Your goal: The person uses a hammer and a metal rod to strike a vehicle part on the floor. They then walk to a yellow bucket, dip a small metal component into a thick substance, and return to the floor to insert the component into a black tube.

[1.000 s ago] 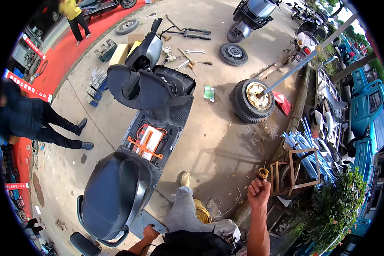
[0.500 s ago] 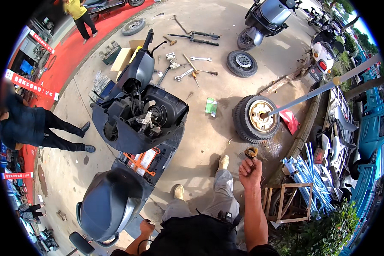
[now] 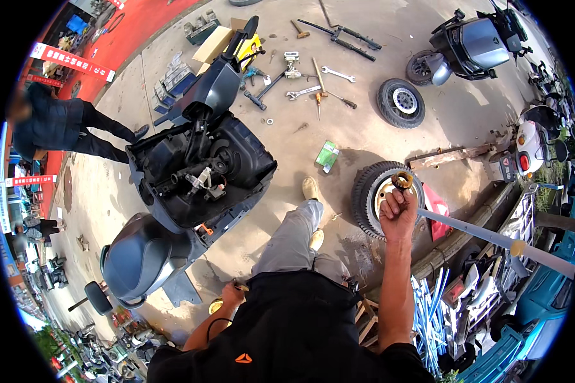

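My right hand [image 3: 398,216] is raised in front of me, its fingers closed on a brown, greasy ring [image 3: 402,180]. Behind the ring, in line of sight, are stacked tires [image 3: 370,191] with a cream wheel rim and a long pole rising from it. My left hand [image 3: 232,294] hangs low by my left side with curled fingers; what they hold, if anything, I cannot make out. A round yellow thing [image 3: 216,307] shows beside that hand. On my left stands a dark scooter [image 3: 201,159] with its front panels opened and its inner parts bare.
Wrenches [image 3: 337,74], a hammer [image 3: 299,28], a power tool [image 3: 291,64] and a fork assembly [image 3: 348,39] lie ahead. A green box [image 3: 327,156] is on the ground. A loose wheel [image 3: 400,103] lies near another scooter [image 3: 479,48]. A person [image 3: 57,118] stands at left; blue rods [image 3: 430,313] lie at right.
My view has turned and my body has shifted forward, with my feet in new places. My right hand, still holding the ring, now appears in front of the stacked tires.
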{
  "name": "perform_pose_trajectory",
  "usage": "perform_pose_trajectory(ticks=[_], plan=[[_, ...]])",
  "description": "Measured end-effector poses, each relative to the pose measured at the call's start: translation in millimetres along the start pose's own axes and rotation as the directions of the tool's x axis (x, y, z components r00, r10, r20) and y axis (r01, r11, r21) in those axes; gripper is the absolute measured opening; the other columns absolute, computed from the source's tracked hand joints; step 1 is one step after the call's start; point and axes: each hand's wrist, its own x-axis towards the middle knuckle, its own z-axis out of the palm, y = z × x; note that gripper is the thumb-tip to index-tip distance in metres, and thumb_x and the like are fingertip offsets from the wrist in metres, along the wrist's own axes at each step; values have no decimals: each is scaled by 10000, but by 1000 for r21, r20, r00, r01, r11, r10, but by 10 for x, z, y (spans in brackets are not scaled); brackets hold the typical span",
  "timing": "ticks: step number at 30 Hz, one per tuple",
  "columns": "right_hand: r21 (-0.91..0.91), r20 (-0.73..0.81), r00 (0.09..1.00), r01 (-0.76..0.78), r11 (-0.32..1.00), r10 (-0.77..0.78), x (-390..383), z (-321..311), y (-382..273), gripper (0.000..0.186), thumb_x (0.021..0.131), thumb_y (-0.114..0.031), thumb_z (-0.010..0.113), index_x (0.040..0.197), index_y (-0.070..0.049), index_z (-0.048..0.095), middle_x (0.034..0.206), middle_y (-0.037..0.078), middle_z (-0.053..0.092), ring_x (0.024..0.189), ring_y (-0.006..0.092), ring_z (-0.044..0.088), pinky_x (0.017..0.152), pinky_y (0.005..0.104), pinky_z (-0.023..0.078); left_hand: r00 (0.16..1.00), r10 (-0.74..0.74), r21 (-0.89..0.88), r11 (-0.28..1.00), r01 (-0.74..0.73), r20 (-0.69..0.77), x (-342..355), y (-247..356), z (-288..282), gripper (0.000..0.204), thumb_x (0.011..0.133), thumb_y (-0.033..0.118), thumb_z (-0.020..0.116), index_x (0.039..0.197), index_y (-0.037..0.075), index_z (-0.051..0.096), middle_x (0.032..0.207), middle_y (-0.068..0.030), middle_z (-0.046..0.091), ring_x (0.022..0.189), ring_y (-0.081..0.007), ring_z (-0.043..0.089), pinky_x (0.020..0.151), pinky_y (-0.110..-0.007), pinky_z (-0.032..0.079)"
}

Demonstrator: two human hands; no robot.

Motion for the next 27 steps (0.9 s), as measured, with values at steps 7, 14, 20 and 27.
perform_pose_trajectory(ticks=[7,14,20,27], plan=[[-77,-78,996,-47,996,41,1518,303,-552,244,1000,-183,643,805,-91,530,742,-30,527,563,74,389,462,246,335,999,45,-124,991,-43,14,634,1403,323,320,769,214,743,1007,-1,754,892,-241,750,912,-443,729,832,-482,590],[-144,-82,991,-118,982,107,2910,1051,-968,194,993,-195,655,874,-96,538,758,-37,509,573,67,388,481,231,329,996,-4,-294,955,32,95,1178,2687,-252,393,748,169,816,1071,-37,731,878,-215,759,842,-346,759,793,-408,602],[-196,-46,969,-246,949,242,4330,1667,-1004,211,992,-191,659,865,-103,514,740,-39,499,571,65,381,485,230,325,986,-154,-339,926,166,61,1655,3626,-435,448,733,226,844,1072,-44,728,900,-215,756,837,-340,753,803,-416,595],[-279,-78,894,-445,851,442,6106,2204,-833,193,984,-180,656,866,-102,525,727,-27,509,562,68,383,468,238,321,921,-389,-443,823,355,15,1698,5045,-619,416,733,191,857,1060,-36,737,815,-171,744,736,-285,734,732,-392,585]])
